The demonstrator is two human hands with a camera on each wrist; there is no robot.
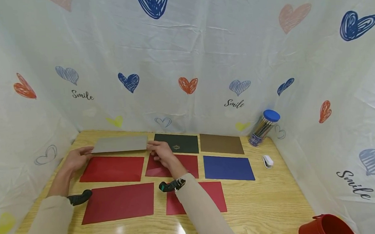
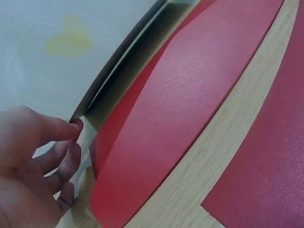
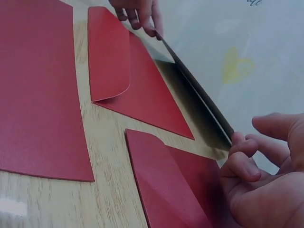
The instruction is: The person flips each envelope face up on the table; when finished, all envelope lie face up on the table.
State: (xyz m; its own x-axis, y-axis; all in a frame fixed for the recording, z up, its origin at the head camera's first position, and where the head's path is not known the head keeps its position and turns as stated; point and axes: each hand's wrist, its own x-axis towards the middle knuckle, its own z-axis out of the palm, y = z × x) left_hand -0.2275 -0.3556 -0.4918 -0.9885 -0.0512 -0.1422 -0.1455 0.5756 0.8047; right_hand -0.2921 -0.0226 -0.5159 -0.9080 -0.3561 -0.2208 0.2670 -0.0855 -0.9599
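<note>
A grey envelope [image 1: 120, 144] is held slightly raised and tilted at the far left of the table, one hand at each short end. My left hand [image 1: 76, 159] pinches its left end between thumb and fingers. At the right end, the fingers of my right hand [image 1: 163, 153] grip the edge, as the right wrist view also shows. Just below lies a bright red envelope [image 1: 112, 168] with a flap. A darker red envelope [image 1: 153, 167] lies partly under my right hand, and a dark green envelope [image 1: 186, 144] with a gold emblem is beside that hand.
Nearer me lie a maroon envelope [image 1: 120, 203] and a crimson one [image 1: 214, 195], partly covered by my right sleeve. Brown [image 1: 222, 143] and blue [image 1: 228, 167] envelopes lie to the right. Beyond them are a blue-lidded tube of pencils [image 1: 263, 128], a small white stapler-like object [image 1: 267, 161] and a red bucket [image 1: 313, 229].
</note>
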